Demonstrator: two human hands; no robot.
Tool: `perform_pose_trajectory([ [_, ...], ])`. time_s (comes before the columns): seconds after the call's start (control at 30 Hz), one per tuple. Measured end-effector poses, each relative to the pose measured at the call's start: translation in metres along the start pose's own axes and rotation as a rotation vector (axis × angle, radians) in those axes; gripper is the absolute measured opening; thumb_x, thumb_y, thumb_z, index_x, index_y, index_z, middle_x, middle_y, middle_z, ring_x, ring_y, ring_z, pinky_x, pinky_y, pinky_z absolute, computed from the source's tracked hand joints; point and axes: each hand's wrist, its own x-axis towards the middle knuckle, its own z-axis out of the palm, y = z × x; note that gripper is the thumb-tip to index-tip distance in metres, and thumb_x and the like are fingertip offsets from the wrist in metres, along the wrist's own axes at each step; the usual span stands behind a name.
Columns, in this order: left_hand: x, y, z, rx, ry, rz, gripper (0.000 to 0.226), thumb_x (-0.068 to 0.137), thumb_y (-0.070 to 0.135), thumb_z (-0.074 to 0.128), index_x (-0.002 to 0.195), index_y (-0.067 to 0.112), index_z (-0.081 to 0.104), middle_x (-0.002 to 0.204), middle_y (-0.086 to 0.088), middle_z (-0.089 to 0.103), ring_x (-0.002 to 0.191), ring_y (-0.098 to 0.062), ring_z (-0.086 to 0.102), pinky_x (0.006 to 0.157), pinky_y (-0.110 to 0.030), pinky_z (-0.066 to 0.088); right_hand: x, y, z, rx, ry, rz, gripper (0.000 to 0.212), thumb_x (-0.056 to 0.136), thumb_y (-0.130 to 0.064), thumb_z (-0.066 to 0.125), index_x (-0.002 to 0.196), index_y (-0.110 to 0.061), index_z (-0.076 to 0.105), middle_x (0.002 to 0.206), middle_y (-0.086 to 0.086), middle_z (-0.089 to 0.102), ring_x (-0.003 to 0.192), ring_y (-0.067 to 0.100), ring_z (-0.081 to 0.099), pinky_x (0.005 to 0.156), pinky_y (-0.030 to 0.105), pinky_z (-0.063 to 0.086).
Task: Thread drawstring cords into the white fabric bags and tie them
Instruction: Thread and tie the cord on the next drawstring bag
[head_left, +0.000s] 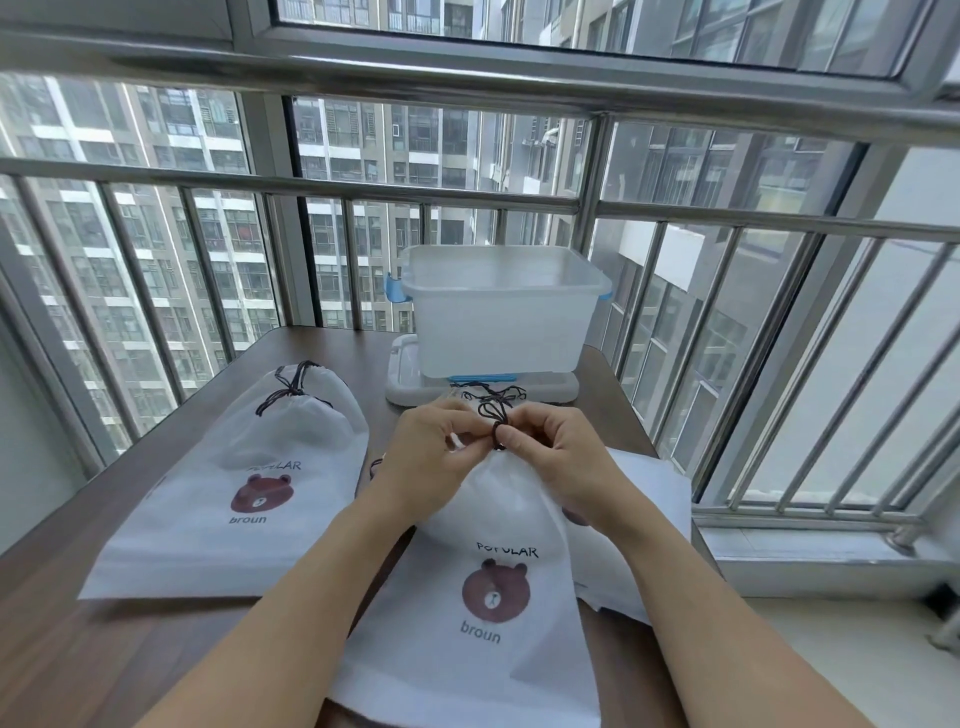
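Observation:
A white fabric bag (483, 597) with a brown bear print lies in front of me, its neck gathered up between my hands. My left hand (431, 457) pinches the gathered neck from the left. My right hand (550, 457) pinches the dark drawstring cord (496, 415), which is wound around the neck and loops above my fingers. A second bear bag (234, 493) lies to the left, its neck cinched with a tied dark cord (291, 392).
A translucent plastic bin (498, 312) stands on its lid (405, 384) at the table's far side, with loose dark cords in front of it. More white fabric (649, 493) lies under my right wrist. The wooden table (62, 649) meets a metal balcony railing (311, 187).

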Motion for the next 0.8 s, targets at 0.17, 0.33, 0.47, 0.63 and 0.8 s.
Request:
perform_pose_trajectory([
  [0.17, -0.004, 0.009, 0.003, -0.265, -0.036, -0.256, 0.009, 0.084, 0.014, 0.076, 0.091, 0.018, 0.081, 0.082, 0.007, 0.077, 0.07, 0.0, 0.064, 0.066, -0.015, 0.046, -0.001, -0.001, 0.0, -0.044, 0.016, -0.01, 0.012, 0.096, -0.016, 0.064, 0.089, -0.013, 0.074, 0.07, 0.002, 0.054, 0.067, 0.016, 0.042, 0.063, 0.028, 0.035],
  [0.33, -0.002, 0.008, 0.003, -0.418, -0.064, -0.301, 0.01, 0.082, 0.014, 0.079, 0.092, 0.015, 0.08, 0.089, 0.0, 0.078, 0.089, -0.012, 0.073, 0.087, -0.026, 0.055, -0.004, -0.004, -0.005, 0.061, -0.014, 0.068, 0.016, 0.1, -0.014, 0.062, 0.095, 0.0, 0.069, 0.074, 0.009, 0.053, 0.068, 0.021, 0.043, 0.062, 0.029, 0.035],
  [0.47, -0.001, 0.008, 0.003, -0.35, -0.082, -0.287, 0.01, 0.084, 0.02, 0.077, 0.092, 0.016, 0.081, 0.087, 0.001, 0.078, 0.088, -0.017, 0.073, 0.085, -0.03, 0.055, -0.004, -0.006, -0.004, 0.059, 0.026, 0.075, 0.012, 0.097, -0.013, 0.067, 0.087, -0.011, 0.073, 0.069, 0.0, 0.059, 0.064, 0.012, 0.048, 0.061, 0.025, 0.038],
  [0.63, 0.0, 0.008, 0.006, -0.348, -0.006, -0.323, 0.007, 0.087, 0.015, 0.075, 0.092, 0.015, 0.08, 0.087, 0.0, 0.078, 0.088, -0.015, 0.072, 0.083, -0.025, 0.053, -0.003, -0.007, -0.001, -0.159, 0.173, 0.003, 0.022, 0.092, -0.012, 0.071, 0.072, -0.021, 0.068, 0.056, -0.014, 0.05, 0.052, 0.004, 0.039, 0.053, 0.017, 0.033],
  [0.8, -0.001, 0.007, 0.012, -0.457, 0.041, -0.426, 0.008, 0.088, 0.016, 0.074, 0.092, 0.012, 0.079, 0.09, -0.004, 0.078, 0.093, -0.021, 0.072, 0.09, -0.031, 0.053, 0.0, -0.006, 0.004, -0.252, 0.232, 0.004, 0.027, 0.091, -0.013, 0.072, 0.067, -0.021, 0.064, 0.049, -0.018, 0.049, 0.05, 0.003, 0.04, 0.052, 0.013, 0.033],
])
